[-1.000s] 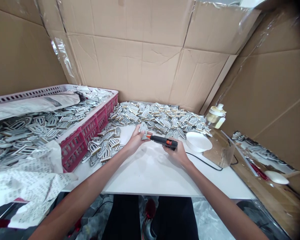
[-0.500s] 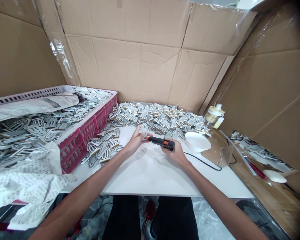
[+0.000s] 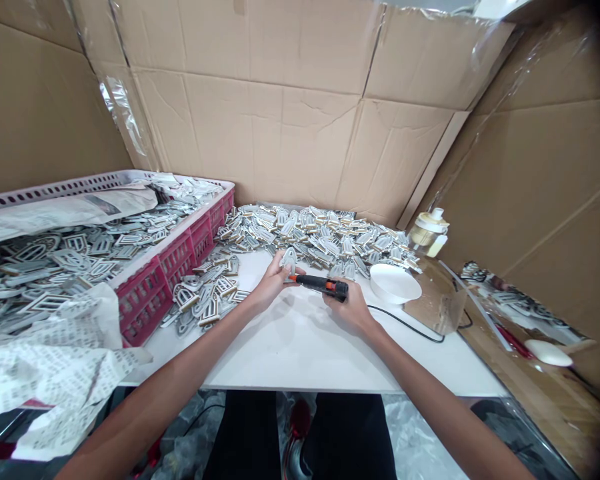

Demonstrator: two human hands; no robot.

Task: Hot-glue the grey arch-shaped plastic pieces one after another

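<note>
Before the far heap of grey pieces (image 3: 325, 237), my left hand (image 3: 270, 285) is pinching a flat, grey, arched piece (image 3: 289, 258); my right hand (image 3: 353, 308) is gripping a black-and-orange, stick-shaped tool (image 3: 316, 283), apparently working the near edge; next is seemingly calling for steadiness.

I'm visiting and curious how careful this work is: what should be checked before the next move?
1. Left hand has a grip on the grey piece: ok.
2. Right hand holds the black tool: ok.
3. Orange tip touches the piece: cannot tell, though it is close.
4. White bowl stands apart from the right hand: ok.
5. Cable runs unsnagged: cannot tell, partly hidden.
</note>
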